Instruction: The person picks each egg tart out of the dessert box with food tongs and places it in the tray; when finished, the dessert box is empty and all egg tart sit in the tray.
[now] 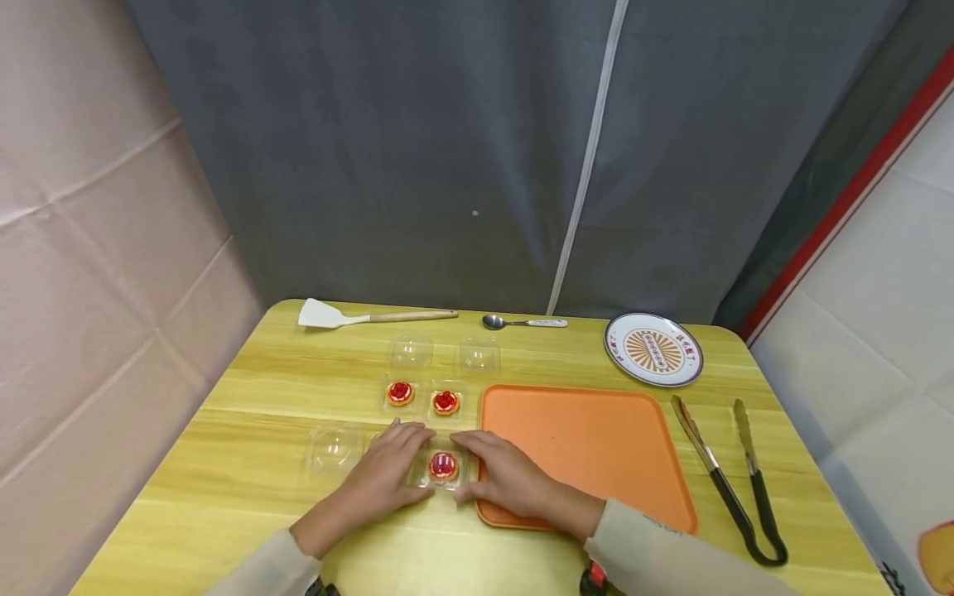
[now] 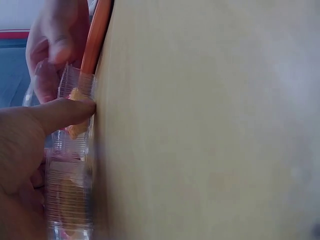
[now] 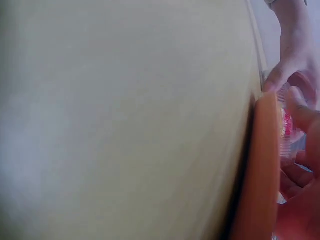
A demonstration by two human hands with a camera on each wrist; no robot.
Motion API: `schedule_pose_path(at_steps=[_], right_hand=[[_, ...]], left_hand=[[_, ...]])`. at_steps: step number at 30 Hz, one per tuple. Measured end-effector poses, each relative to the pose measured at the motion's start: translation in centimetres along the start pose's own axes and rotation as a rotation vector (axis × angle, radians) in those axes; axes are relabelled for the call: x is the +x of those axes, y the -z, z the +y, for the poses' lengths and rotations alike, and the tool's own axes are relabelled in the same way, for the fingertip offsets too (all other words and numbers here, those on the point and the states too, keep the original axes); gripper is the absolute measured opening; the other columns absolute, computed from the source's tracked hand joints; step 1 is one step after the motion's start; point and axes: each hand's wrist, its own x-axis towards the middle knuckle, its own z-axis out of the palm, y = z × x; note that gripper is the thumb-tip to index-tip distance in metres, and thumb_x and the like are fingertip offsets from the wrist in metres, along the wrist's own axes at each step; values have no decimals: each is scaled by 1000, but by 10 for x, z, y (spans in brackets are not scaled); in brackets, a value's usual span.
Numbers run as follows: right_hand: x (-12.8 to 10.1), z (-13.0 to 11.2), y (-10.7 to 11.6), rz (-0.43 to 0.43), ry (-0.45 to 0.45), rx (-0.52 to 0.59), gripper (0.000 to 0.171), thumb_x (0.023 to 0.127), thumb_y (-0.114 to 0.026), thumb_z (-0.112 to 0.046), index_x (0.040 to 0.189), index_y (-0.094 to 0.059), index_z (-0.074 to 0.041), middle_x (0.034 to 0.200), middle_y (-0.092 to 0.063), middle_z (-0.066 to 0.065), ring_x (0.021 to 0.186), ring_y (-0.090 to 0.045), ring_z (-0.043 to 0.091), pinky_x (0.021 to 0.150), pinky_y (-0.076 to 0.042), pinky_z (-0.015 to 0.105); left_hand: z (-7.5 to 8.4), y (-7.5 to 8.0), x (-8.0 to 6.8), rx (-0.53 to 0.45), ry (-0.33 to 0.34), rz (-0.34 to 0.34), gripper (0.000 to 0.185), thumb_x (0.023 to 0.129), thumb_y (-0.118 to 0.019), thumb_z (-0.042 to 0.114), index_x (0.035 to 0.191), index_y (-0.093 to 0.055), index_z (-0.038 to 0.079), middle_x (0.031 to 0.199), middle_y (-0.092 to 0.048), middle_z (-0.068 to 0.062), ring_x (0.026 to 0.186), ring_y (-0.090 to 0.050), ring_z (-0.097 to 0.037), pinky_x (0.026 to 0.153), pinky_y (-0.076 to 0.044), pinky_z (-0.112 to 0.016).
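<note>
A small red-topped tart (image 1: 443, 466) sits in a clear plastic container (image 1: 447, 482) on the yellow table, just left of the orange tray (image 1: 596, 439). My left hand (image 1: 395, 465) grips the container's left side and my right hand (image 1: 493, 468) grips its right side, with fingers curled around the edges. In the left wrist view my thumb (image 2: 60, 114) presses on the clear container (image 2: 70, 165) beside the tray's edge (image 2: 95, 35). The right wrist view shows the tart (image 3: 287, 125) between my fingers (image 3: 300, 107), next to the tray rim (image 3: 262, 165).
Two more tarts (image 1: 400, 392) (image 1: 445, 402) lie in clear containers behind my hands. Empty clear containers (image 1: 411, 351) (image 1: 479, 356) (image 1: 333, 447) are nearby. A spatula (image 1: 373, 315), spoon (image 1: 522, 322) and round plate (image 1: 653, 349) line the far edge. Black-handled tongs (image 1: 734, 480) lie right of the tray.
</note>
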Motion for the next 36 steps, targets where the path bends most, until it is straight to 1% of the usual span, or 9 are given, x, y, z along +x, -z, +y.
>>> schedule_pose_path(at_steps=[7,14,18,21,24,29,32,34,36], right_hand=[[1,3,-1,-28,0,15,82,81,-74,-52,147,-44,-14,145,-49,-2,133,-46,17,110,-40,41],[2,1,0,-24,-33,71,78,85,-67,-58,147,-44,-17,146,-47,-3,134,-44,18,111,-38,44],[1,0,4,-14,-24,57,79,85,-68,-57,148,-43,-17,147,-46,-1,135,-44,20,110,-38,46],[1,-4,10,-9,-20,47,77,86,-67,-55,149,-42,-18,148,-45,-1,135,-44,21,109,-39,47],[2,-11,19,-6,-18,60,75,88,-66,-54,149,-42,-18,147,-46,-1,133,-45,21,108,-40,49],[8,-24,38,3,-14,156,67,93,-57,-55,146,-45,-16,137,-57,2,125,-53,22,105,-43,50],[14,-30,48,-10,-19,261,57,99,-50,-49,145,-46,-17,132,-61,2,120,-58,19,103,-45,47],[18,-35,54,-32,-26,350,49,103,-46,-44,144,-48,-18,127,-64,0,115,-61,19,102,-46,43],[23,-39,60,-77,-44,464,47,105,-41,-40,142,-50,-13,124,-66,5,109,-64,22,101,-48,40]], left_hand=[[0,-1,-1,-3,2,9,83,68,-86,42,135,-52,9,141,-51,-11,135,-42,-28,118,-21,-50],[1,4,-2,-30,33,-41,87,69,-84,48,139,-49,10,146,-46,-12,139,-37,-31,118,-19,-51],[3,10,-2,-41,40,-67,97,67,-80,60,142,-46,10,150,-41,-13,141,-33,-34,117,-20,-55],[7,19,-1,-39,34,-66,99,69,-75,67,145,-45,10,152,-38,-13,141,-32,-36,113,-27,-58],[12,30,2,-52,35,-52,97,72,-73,67,146,-44,11,153,-38,-13,141,-32,-37,109,-34,-60],[17,48,7,-89,50,4,94,74,-76,60,149,-41,16,153,-39,-7,141,-34,-31,106,-38,-59],[19,56,11,-112,46,65,93,76,-79,52,152,-35,22,151,-42,-1,140,-36,-26,106,-39,-56],[21,61,12,-110,16,119,97,76,-81,47,154,-29,24,149,-45,-1,138,-39,-24,107,-40,-53],[21,65,14,-72,-32,177,103,75,-82,45,156,-22,25,143,-50,-1,135,-43,-23,107,-42,-49]])
